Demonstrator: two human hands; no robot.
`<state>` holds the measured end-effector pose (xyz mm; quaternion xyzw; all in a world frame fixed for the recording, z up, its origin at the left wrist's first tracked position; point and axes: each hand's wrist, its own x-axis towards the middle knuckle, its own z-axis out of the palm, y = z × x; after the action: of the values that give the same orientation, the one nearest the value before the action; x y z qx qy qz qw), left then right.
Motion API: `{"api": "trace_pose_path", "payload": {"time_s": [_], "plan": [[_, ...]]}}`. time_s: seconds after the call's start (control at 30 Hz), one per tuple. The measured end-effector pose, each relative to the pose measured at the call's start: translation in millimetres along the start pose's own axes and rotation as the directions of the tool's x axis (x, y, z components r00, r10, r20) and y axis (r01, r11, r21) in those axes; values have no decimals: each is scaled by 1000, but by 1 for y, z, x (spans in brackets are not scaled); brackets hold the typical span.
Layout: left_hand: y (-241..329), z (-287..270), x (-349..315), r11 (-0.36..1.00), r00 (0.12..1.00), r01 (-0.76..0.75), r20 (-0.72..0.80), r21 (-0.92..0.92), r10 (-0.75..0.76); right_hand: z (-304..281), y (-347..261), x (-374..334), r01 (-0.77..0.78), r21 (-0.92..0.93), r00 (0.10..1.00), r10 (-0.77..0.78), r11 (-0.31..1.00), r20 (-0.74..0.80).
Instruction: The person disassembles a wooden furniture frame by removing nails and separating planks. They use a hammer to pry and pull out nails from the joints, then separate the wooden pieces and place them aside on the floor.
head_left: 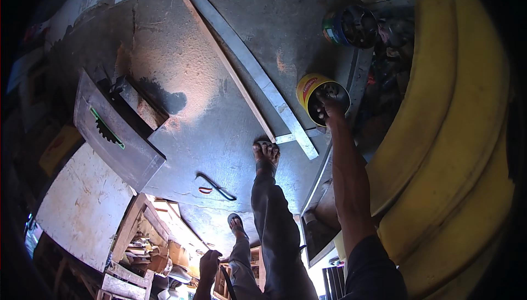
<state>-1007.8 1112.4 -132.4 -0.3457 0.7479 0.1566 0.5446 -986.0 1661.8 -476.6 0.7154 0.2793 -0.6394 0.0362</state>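
Observation:
My right hand [331, 107] reaches into the mouth of a yellow tin bucket [308, 87] with a red label. Its fingers are curled over the dark inside, and what they hold, if anything, is lost in shadow. Low in the picture, my left hand [209, 264] is closed beside my leg; its contents cannot be made out. A dark curved strip [227, 282] runs close by it. A long flat metal bar [247, 64] and a thin wooden strip [226, 61] lie on the floor, converging at the far end. A short crosspiece [299, 135] meets them near my foot.
A second bucket [331, 28] with dark contents stands farther back. Long yellow curved panels [439, 113] fill the right side. To the left is a tilted grey board [118, 135] with a green-edged toothed slot. A dark curved tool [217, 186] lies on the floor [181, 163].

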Motion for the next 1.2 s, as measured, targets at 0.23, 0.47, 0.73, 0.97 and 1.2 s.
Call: {"api": "trace_pose_path", "payload": {"time_s": [0.23,0.47,0.73,0.97,1.2], "plan": [[87,26,-55,958,955,-266,104,-110,278,-15,8,-71,19,243,984,-61,970,165],[19,17,-56,959,967,-241,49,-147,251,-4,0,-133,114,273,967,-170,955,191],[-120,3,-13,948,989,-117,52,-297,139,-38,41,-109,49,234,939,-125,971,321],[-177,28,2,592,868,-205,135,-780,479,69,180,-372,475,-414,783,-159,776,601],[-322,-27,-45,300,735,-561,-298,-771,610,60,448,-587,624,-463,485,152,630,861]]}}
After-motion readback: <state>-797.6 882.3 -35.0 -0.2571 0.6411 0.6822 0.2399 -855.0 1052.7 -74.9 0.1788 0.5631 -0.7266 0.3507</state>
